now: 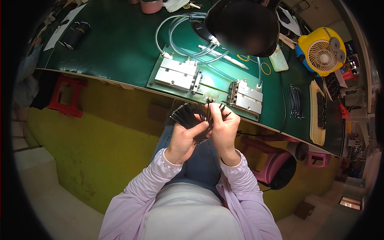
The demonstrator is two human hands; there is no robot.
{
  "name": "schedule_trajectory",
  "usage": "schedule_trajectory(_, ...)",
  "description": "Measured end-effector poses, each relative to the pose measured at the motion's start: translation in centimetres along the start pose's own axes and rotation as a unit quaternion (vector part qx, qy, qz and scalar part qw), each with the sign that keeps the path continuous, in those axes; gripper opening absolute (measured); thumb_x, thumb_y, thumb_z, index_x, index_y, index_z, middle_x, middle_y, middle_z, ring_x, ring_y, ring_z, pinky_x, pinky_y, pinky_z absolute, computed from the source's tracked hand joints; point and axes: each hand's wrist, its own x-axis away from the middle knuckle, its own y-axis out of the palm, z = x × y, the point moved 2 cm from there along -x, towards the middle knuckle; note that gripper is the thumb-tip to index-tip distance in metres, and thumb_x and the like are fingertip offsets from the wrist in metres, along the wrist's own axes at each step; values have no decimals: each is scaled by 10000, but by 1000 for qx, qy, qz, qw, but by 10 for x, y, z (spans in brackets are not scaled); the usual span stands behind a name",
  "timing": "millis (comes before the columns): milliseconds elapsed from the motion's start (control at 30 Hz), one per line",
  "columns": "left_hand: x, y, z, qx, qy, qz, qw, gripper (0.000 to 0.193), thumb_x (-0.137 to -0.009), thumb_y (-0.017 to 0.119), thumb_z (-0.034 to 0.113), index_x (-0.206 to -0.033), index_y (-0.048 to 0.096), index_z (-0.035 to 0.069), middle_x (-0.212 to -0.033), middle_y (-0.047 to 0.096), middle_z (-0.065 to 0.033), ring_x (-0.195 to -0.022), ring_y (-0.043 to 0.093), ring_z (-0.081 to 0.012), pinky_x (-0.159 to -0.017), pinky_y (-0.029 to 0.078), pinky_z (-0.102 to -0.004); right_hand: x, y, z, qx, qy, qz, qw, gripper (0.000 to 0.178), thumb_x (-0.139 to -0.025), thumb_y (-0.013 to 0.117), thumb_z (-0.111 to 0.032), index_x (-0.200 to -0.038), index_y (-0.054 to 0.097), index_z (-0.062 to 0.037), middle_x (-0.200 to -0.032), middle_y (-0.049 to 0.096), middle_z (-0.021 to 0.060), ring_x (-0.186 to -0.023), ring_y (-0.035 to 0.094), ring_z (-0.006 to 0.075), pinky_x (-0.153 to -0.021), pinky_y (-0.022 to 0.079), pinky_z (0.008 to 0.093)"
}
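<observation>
A bundle of thin black cable ties (187, 117) is held in front of the near edge of the green worktop (120, 44), above the lap. The ties are fanned out to the upper left, with small square heads at their ends. The left hand (185, 140) is closed around the lower part of the bundle. The right hand (225, 128) is closed on a few single ties, which are pinched between thumb and fingers. Just behind the hands, at the near edge, a green plate with two metal fixtures (180, 75) is seen. More black ties (295, 102) are laid near the right edge, beside a yellow fan (322, 51).
</observation>
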Motion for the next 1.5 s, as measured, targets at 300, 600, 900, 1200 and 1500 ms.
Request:
schedule_trajectory(300, -3, -3, 0, -3, -9, 0, 1000, 90, -776, 574, 2, -850, 527, 24, -776, 558, -44, -675, 555, -147, -616, 460, -269, -2, 0, 4, -11, 1, 16, 1000, 199, -834, 554, -152, -737, 611, 13, -535, 559, 17, -343, 405, 28, -303, 299, 171)
schedule_trajectory(600, -4, -3, 3, -5, -23, -19, 1000, 104, -766, 580, -3, -845, 522, 33, -771, 549, -41, -684, 554, -153, -615, 459, -280, -2, -2, 0, 16, -4, 6, 1000, 223, -844, 536, -167, -732, 599, 15, -490, 511, 10, -337, 395, 39, -296, 287, 183)
schedule_trajectory(900, -2, -9, 0, 9, -50, -23, 998, 128, -758, 585, -13, -861, 523, 31, -792, 558, -58, -680, 564, -174, -587, 461, -284, 3, 1, -3, 2, -20, -12, 1000, 187, -839, 544, -154, -790, 616, 11, -552, 572, 32, -344, 418, 32, -298, 313, 171)
schedule_trajectory(1200, -5, -11, -2, 5, -52, -21, 998, 163, -748, 595, -23, -885, 521, 25, -802, 563, -66, -666, 568, -174, -584, 468, -289, -1, -1, 0, -2, 8, 2, 1000, 188, -841, 536, -151, -790, 621, 9, -552, 576, 33, -344, 425, 35, -297, 317, 171)
schedule_trajectory(1500, -7, -6, 0, -6, -45, -54, 998, 134, -764, 582, -11, -880, 525, 22, -788, 561, -62, -669, 563, -166, -601, 470, -287, -4, -4, 2, -16, 31, -2, 999, 185, -831, 555, -156, -763, 624, 1, -522, 549, 13, -338, 406, 28, -296, 303, 172)
